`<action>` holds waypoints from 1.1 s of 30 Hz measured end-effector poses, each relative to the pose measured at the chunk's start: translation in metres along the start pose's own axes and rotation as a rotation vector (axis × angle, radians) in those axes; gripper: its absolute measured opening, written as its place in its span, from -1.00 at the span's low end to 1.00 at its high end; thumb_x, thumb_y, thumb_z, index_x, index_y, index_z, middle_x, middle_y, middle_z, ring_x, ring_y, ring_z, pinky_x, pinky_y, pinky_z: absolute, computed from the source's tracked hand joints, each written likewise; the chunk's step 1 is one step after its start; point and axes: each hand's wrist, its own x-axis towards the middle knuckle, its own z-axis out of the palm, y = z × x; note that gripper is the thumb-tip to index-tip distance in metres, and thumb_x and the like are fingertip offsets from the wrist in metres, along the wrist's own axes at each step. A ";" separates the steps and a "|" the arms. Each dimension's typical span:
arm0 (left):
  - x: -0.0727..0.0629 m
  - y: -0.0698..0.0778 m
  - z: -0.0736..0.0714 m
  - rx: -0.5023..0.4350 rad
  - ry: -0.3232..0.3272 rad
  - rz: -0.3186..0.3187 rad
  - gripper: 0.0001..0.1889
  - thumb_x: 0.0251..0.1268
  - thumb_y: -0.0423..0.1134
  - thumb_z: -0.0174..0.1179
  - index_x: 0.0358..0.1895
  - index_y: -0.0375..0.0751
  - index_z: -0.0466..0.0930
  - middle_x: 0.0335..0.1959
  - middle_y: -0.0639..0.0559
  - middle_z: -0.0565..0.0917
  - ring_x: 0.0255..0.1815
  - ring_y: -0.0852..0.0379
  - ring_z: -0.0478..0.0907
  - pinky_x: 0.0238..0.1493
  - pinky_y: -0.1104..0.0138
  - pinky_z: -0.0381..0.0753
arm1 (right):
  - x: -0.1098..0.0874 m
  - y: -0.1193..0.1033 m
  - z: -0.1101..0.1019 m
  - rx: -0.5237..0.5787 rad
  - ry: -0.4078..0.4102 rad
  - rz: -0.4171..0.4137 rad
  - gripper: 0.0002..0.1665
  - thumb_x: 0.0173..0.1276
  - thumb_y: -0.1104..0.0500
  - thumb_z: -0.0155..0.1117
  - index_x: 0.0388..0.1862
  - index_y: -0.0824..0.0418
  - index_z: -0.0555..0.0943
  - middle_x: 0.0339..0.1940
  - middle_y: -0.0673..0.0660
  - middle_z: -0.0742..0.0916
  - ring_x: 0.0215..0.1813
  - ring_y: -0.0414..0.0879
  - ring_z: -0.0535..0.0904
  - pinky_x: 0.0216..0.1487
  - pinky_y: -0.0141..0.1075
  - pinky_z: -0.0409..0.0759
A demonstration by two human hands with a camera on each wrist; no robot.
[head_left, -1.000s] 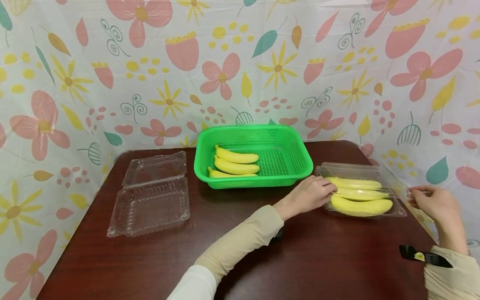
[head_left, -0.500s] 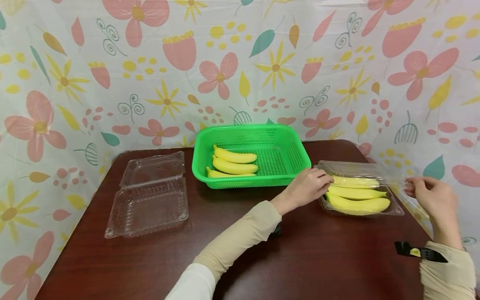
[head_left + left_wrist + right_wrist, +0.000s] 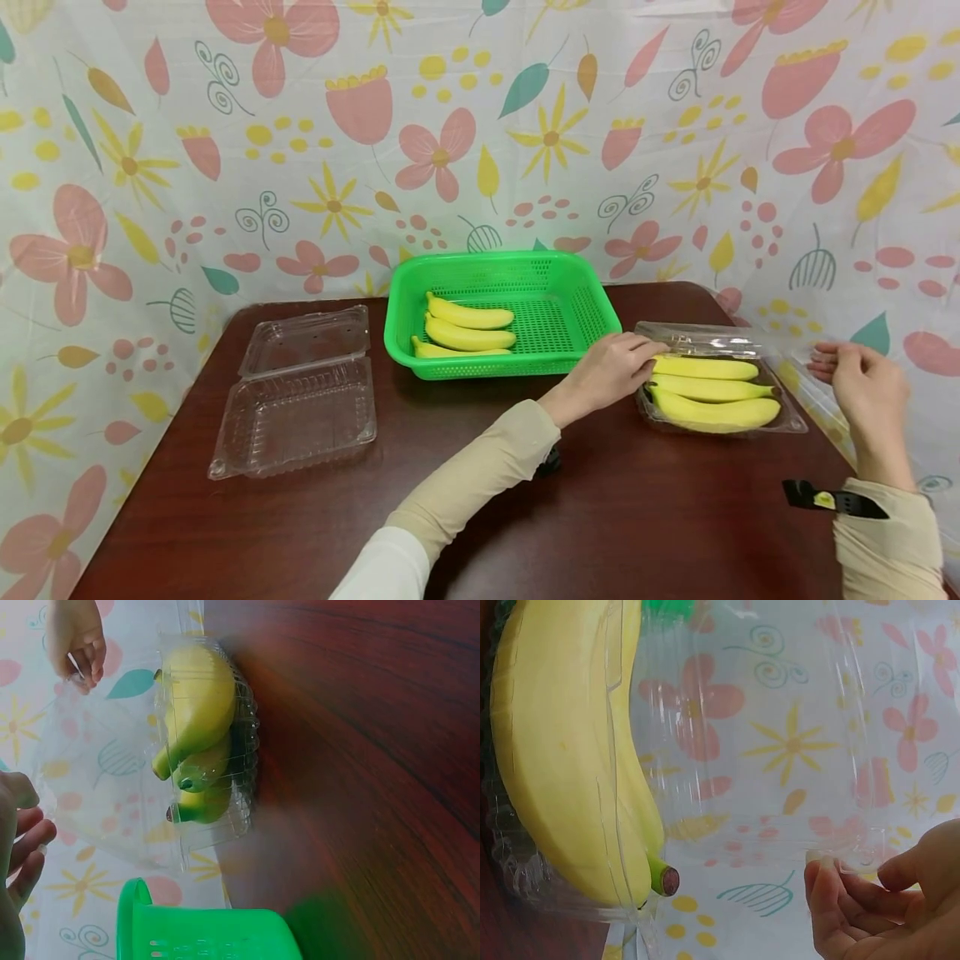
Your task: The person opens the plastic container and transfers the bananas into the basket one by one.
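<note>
At the right of the table, a clear plastic clamshell box (image 3: 793,418) holds three bananas (image 3: 716,412), side by side. Its lid (image 3: 97,772) stands raised on the far side, tilted back from the fruit. The left hand (image 3: 611,373) pinches the lid's left corner between thumb and fingers. At the opposite corner, the right hand (image 3: 877,900) has its thumb and curled fingers on the corner tab. In the left wrist view, the banana tips (image 3: 176,814) point toward the left hand, inside the ribbed base.
A green perforated basket (image 3: 600,333) stands at the back middle with three bananas (image 3: 468,337) in its left half. Another clear clamshell box (image 3: 300,417) lies open at the left. Flowered cloth (image 3: 450,125) hangs right behind the table (image 3: 600,517).
The lid has swung up and back off the bananas, which now show uncovered. The right hand has risen slightly with its corner; the left hand has shifted slightly up and left.
</note>
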 end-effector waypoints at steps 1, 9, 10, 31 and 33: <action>0.000 0.000 0.000 -0.007 0.007 0.003 -0.71 0.36 -0.24 0.15 0.11 -0.04 0.63 -0.04 0.17 0.73 -0.07 0.31 0.66 -0.02 0.51 0.56 | 0.000 0.000 0.000 0.002 0.002 -0.007 -0.62 0.57 0.06 -0.30 -0.17 -0.06 0.55 -0.58 -0.49 0.60 -0.49 -0.58 0.58 -0.42 -0.68 0.53; 0.002 -0.004 -0.001 -0.035 0.033 0.000 -0.69 0.37 -0.28 0.10 0.13 -0.05 0.62 0.02 0.14 0.71 -0.06 0.30 0.65 0.02 0.52 0.55 | 0.005 -0.003 0.000 0.090 -0.012 -0.029 -0.61 0.58 0.08 -0.31 -0.17 -0.06 0.55 -0.52 -0.44 0.63 -0.46 -0.55 0.61 -0.39 -0.66 0.56; 0.002 -0.004 -0.001 -0.039 0.034 -0.001 -0.68 0.37 -0.29 0.10 0.14 -0.05 0.62 0.03 0.13 0.71 -0.06 0.30 0.65 0.01 0.53 0.55 | 0.005 -0.003 0.000 0.101 -0.017 -0.031 -0.60 0.58 0.08 -0.32 -0.17 -0.06 0.55 -0.51 -0.43 0.64 -0.46 -0.54 0.62 -0.38 -0.66 0.56; 0.011 -0.011 -0.008 -0.101 -0.107 -0.115 -0.46 0.36 -0.32 0.05 0.42 -0.11 0.31 0.22 0.06 0.56 0.17 0.20 0.50 0.23 0.52 0.40 | 0.022 -0.015 0.008 0.271 -0.033 -0.011 -0.61 0.59 0.10 -0.30 -0.12 0.02 0.56 -0.44 -0.32 0.66 -0.38 -0.49 0.61 -0.35 -0.63 0.58; 0.012 -0.012 -0.009 -0.108 -0.119 -0.128 -0.43 0.36 -0.33 0.05 0.44 -0.12 0.28 0.28 0.03 0.52 0.22 0.18 0.48 0.28 0.50 0.38 | 0.023 -0.017 0.008 0.299 -0.038 -0.008 -0.62 0.59 0.08 -0.29 -0.06 0.06 0.55 -0.42 -0.31 0.66 -0.36 -0.48 0.61 -0.34 -0.63 0.58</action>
